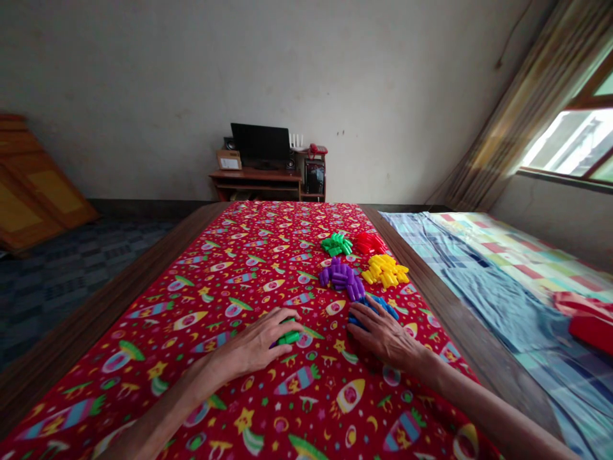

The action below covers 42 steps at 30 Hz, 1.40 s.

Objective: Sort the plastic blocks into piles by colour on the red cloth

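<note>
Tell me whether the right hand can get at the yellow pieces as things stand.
Probably yes: the right hand rests on the blue plastic pieces, and the yellow pieces lie just beyond them, with nothing else in between.

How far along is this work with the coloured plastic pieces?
Done: the green heap, red heap, yellow heap and purple heap each hold one colour. In hand: the left hand covers a few green pieces; the right hand rests on blue pieces. Left: those pieces, lying apart from the heaps.
</note>
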Each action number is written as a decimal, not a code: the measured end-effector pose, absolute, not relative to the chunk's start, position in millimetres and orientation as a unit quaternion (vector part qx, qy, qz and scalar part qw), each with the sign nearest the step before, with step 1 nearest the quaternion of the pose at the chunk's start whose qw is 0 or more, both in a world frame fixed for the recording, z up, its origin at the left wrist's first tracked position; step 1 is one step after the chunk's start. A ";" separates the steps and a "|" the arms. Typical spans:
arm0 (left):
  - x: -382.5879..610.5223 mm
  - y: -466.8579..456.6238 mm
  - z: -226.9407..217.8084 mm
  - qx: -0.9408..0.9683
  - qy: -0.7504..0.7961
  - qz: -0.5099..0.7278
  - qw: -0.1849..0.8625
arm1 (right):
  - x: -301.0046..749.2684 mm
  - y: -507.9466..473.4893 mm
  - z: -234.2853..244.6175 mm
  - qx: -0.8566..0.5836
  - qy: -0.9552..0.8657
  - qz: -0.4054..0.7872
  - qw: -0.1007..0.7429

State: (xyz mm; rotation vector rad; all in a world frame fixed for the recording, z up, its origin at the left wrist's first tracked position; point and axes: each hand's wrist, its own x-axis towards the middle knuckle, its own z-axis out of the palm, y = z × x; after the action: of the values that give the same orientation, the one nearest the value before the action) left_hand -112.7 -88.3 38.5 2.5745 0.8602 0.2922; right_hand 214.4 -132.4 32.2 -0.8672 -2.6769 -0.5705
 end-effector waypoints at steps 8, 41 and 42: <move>-117.0 -86.8 29.2 0.923 0.307 0.121 0.197 | 209.0 -129.6 39.7 -0.314 -0.906 -0.190 0.209; -114.8 -85.2 30.7 0.922 0.306 0.130 0.198 | 217.4 -27.2 103.1 -0.581 -0.783 0.183 0.126; -114.8 -85.2 30.9 0.922 0.305 0.130 0.198 | 213.8 -23.5 107.0 -0.587 -0.776 0.189 0.135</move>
State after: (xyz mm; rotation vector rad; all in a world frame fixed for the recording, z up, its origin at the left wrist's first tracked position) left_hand -114.8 -85.2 30.9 2.5810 0.8545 0.3634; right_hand 213.8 -23.5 107.0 -1.7013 -2.2474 0.5475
